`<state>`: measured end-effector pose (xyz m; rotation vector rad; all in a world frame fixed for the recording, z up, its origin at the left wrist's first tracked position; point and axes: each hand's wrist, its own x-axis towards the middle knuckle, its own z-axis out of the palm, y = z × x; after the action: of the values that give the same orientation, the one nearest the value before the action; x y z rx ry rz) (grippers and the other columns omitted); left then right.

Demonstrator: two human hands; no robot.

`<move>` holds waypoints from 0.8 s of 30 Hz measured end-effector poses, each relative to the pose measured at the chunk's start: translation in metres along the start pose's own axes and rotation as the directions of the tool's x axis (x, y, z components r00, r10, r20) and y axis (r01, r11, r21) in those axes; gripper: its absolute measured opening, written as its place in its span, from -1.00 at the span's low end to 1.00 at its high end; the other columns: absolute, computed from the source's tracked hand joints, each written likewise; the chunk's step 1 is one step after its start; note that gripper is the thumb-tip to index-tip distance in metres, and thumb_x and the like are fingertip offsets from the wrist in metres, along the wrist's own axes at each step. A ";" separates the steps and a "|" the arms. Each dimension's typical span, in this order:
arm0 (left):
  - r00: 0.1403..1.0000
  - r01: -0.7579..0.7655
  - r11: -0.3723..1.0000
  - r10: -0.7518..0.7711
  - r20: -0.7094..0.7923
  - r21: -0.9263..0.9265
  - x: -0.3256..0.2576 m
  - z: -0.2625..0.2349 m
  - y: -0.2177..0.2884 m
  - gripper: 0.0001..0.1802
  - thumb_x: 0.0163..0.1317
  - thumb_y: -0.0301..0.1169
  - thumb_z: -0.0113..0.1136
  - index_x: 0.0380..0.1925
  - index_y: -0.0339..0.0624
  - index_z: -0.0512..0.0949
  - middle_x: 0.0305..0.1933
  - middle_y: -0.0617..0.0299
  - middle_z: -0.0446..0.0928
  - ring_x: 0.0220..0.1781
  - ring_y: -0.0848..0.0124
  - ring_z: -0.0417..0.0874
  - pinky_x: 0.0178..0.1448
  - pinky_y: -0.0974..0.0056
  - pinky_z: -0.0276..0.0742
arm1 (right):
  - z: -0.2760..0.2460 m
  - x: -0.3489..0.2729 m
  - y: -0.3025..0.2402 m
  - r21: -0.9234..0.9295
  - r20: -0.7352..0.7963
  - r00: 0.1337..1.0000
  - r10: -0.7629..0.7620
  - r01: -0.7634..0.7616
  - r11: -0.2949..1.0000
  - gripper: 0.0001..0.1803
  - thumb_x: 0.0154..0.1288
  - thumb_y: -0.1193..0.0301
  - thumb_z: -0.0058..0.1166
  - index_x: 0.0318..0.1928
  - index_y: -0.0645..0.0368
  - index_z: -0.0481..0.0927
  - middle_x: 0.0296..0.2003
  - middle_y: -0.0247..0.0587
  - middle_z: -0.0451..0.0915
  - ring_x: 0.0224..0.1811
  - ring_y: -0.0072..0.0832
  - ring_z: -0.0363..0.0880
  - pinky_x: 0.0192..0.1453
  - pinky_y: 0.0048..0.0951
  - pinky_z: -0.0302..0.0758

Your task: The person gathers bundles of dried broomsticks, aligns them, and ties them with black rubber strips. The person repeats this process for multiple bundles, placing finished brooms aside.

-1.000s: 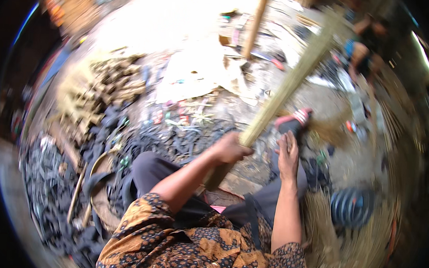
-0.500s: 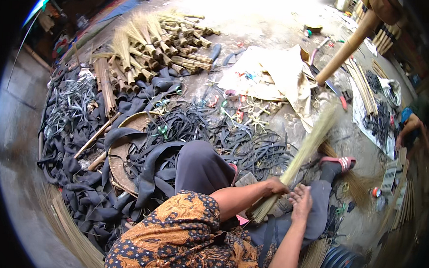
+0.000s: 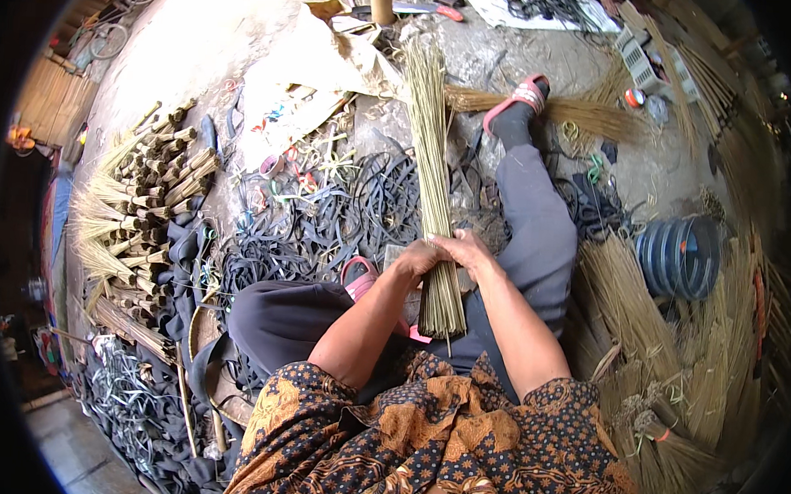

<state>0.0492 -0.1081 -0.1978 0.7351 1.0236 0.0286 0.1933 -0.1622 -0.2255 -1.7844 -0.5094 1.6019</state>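
Note:
Between my spread legs stands a long bundle of thin palm-rib sticks (image 3: 433, 164), pale green-yellow, its thin tips pointing away and its thick cut ends toward my lap. My left hand (image 3: 419, 260) is closed round the bundle's lower part from the left. From the right, my right hand (image 3: 467, 251) grips it at the same height, and the fingers of the two hands meet over the sticks. One stick pokes out below the cut ends. Whether a band lies under my hands cannot be seen.
Black rubber strips (image 3: 326, 208) lie tangled beyond my left knee. Several finished bundles (image 3: 162, 177) are piled at the left. Loose sticks (image 3: 625, 295) and a blue ribbed container (image 3: 678, 257) are on the right. A knife (image 3: 417, 9) lies by a wooden post (image 3: 381, 0) ahead.
My right hand, open beside the bundle before, now closes on it. The bundle has swung from leaning right to nearly straight ahead. The view has turned to the right.

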 end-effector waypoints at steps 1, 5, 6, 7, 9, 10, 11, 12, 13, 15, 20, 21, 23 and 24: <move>1.000 -0.006 1.000 0.006 0.007 -0.018 0.000 -0.003 0.000 -0.69 0.24 -0.43 0.41 -0.03 -0.30 0.69 -0.14 0.06 0.76 -0.26 0.23 0.81 -0.17 0.07 0.82 | -0.001 0.000 0.000 0.022 -0.027 1.000 -0.001 0.002 1.000 -0.53 0.32 0.10 0.41 0.02 0.23 0.70 -0.20 -0.25 0.75 -0.17 -0.52 0.68 -0.09 -0.38 0.62; 0.999 0.037 0.989 -0.042 -0.031 -0.145 0.001 -0.008 0.001 -0.68 0.31 -0.42 0.41 0.00 -0.35 0.66 -0.10 -0.03 0.76 -0.23 0.18 0.83 -0.14 0.04 0.84 | -0.008 -0.003 0.005 0.409 0.043 0.999 0.031 -0.046 0.911 -0.57 0.36 0.21 0.33 0.04 0.29 0.61 -0.15 -0.12 0.67 -0.20 -0.34 0.69 -0.13 -0.13 0.72; 0.999 0.039 0.986 -0.042 -0.018 -0.160 0.001 -0.008 0.001 -0.69 0.32 -0.43 0.40 0.01 -0.36 0.65 -0.10 -0.04 0.76 -0.23 0.17 0.83 -0.13 0.02 0.84 | -0.009 -0.003 0.007 0.410 0.055 0.998 0.022 -0.042 0.911 -0.53 0.33 0.22 0.35 0.06 0.32 0.60 -0.16 -0.07 0.67 -0.18 -0.31 0.70 -0.12 -0.14 0.73; 0.998 0.043 0.988 -0.048 -0.034 -0.151 0.000 -0.008 0.002 -0.69 0.33 -0.44 0.39 0.01 -0.37 0.65 -0.10 -0.04 0.76 -0.23 0.17 0.84 -0.12 0.02 0.84 | -0.008 -0.003 0.010 0.419 0.050 0.999 0.006 -0.026 0.908 -0.49 0.29 0.23 0.37 0.08 0.35 0.59 -0.16 -0.03 0.68 -0.16 -0.27 0.71 -0.12 -0.16 0.74; 0.996 0.059 0.988 -0.068 -0.057 -0.143 -0.002 -0.008 0.004 -0.70 0.34 -0.46 0.38 0.01 -0.38 0.64 -0.10 -0.04 0.76 -0.22 0.17 0.84 -0.11 0.01 0.84 | -0.006 0.000 0.015 0.376 0.007 1.000 -0.001 -0.002 0.927 -0.32 0.27 0.25 0.40 0.25 0.43 0.46 -0.04 0.15 0.64 -0.04 -0.18 0.70 -0.10 -0.18 0.77; 0.998 0.053 0.984 -0.060 -0.035 -0.168 -0.003 -0.008 0.005 -0.70 0.34 -0.46 0.38 0.01 -0.38 0.64 -0.10 -0.04 0.76 -0.22 0.17 0.84 -0.11 0.00 0.84 | -0.005 0.002 0.018 0.391 -0.011 1.000 0.007 -0.003 0.920 -0.25 0.26 0.23 0.42 0.29 0.46 0.41 0.01 0.19 0.61 -0.01 -0.16 0.69 -0.07 -0.16 0.76; 0.997 0.058 0.980 -0.066 -0.032 -0.191 -0.003 -0.009 0.006 -0.70 0.34 -0.46 0.37 0.01 -0.38 0.63 -0.10 -0.03 0.76 -0.21 0.16 0.84 -0.10 0.00 0.84 | -0.005 0.005 0.021 0.409 0.007 1.000 0.009 -0.011 0.913 -0.19 0.25 0.22 0.44 0.32 0.48 0.36 0.06 0.22 0.59 0.02 -0.14 0.69 -0.05 -0.14 0.76; 0.996 0.080 0.973 -0.088 -0.026 -0.215 -0.004 -0.009 0.006 -0.70 0.34 -0.46 0.37 0.01 -0.38 0.63 -0.10 -0.03 0.76 -0.21 0.16 0.84 -0.10 0.00 0.84 | -0.005 0.008 0.023 0.412 -0.006 0.999 0.044 -0.038 0.910 -0.12 0.25 0.21 0.45 0.36 0.50 0.30 0.11 0.26 0.57 0.06 -0.12 0.68 -0.02 -0.11 0.76; 0.994 0.084 0.977 -0.095 -0.046 -0.196 -0.004 -0.009 0.007 -0.69 0.33 -0.46 0.37 0.01 -0.38 0.62 -0.11 -0.03 0.75 -0.22 0.16 0.84 -0.09 -0.01 0.84 | -0.004 0.011 0.026 0.549 0.014 0.997 0.070 -0.066 0.833 -0.53 0.31 0.31 0.40 0.08 0.34 0.55 -0.16 -0.02 0.67 -0.17 -0.27 0.74 -0.20 -0.21 0.77; 0.994 0.067 0.981 -0.080 -0.069 -0.181 -0.003 -0.011 0.006 -0.69 0.33 -0.45 0.36 0.00 -0.39 0.62 -0.12 -0.02 0.75 -0.23 0.16 0.84 -0.10 -0.01 0.84 | -0.005 0.015 0.029 0.505 0.090 0.996 0.022 -0.065 0.861 -0.20 0.26 0.27 0.43 0.31 0.45 0.30 0.11 0.23 0.53 0.13 -0.13 0.61 0.07 -0.10 0.71; 0.993 0.073 0.983 -0.087 -0.079 -0.169 0.000 -0.015 0.003 -0.72 0.34 -0.45 0.32 -0.03 -0.42 0.62 -0.21 0.00 0.74 -0.28 0.17 0.82 -0.17 0.03 0.85 | -0.007 0.020 0.036 0.426 0.082 0.995 0.062 -0.092 0.900 0.03 0.23 0.18 0.43 0.46 0.52 0.11 0.31 0.37 0.40 0.37 -0.03 0.45 0.35 -0.01 0.56; 0.993 0.075 0.984 -0.088 -0.077 -0.162 0.000 -0.016 0.003 -0.73 0.35 -0.44 0.30 -0.04 -0.41 0.62 -0.23 0.01 0.74 -0.30 0.19 0.81 -0.19 0.05 0.84 | -0.008 0.021 0.036 0.448 0.109 0.992 0.068 -0.110 0.887 0.07 0.23 0.15 0.41 0.48 0.51 0.07 0.34 0.37 0.37 0.37 -0.03 0.44 0.40 -0.01 0.51; 0.991 0.110 0.982 -0.121 -0.064 -0.150 0.000 -0.017 0.004 -0.74 0.37 -0.43 0.25 -0.06 -0.41 0.63 -0.26 0.04 0.73 -0.35 0.22 0.78 -0.23 0.09 0.82 | -0.008 0.024 0.037 0.421 0.078 0.994 0.077 -0.103 0.901 0.01 0.24 0.17 0.39 0.46 0.48 0.11 0.32 0.34 0.39 0.38 -0.05 0.42 0.35 0.01 0.54; 0.990 0.111 0.981 -0.122 -0.067 -0.159 -0.001 -0.018 0.005 -0.76 0.37 -0.44 0.25 -0.08 -0.42 0.63 -0.29 0.04 0.72 -0.38 0.22 0.77 -0.26 0.10 0.80 | -0.008 0.025 0.036 0.401 0.061 0.995 0.084 -0.101 0.910 -0.07 0.25 0.18 0.38 0.41 0.46 0.17 0.26 0.29 0.43 0.33 -0.09 0.45 0.27 -0.02 0.57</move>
<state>0.0364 -0.0947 -0.1999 0.5353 1.1229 0.0347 0.1997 -0.1722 -0.2683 -1.4808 -0.0969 1.6693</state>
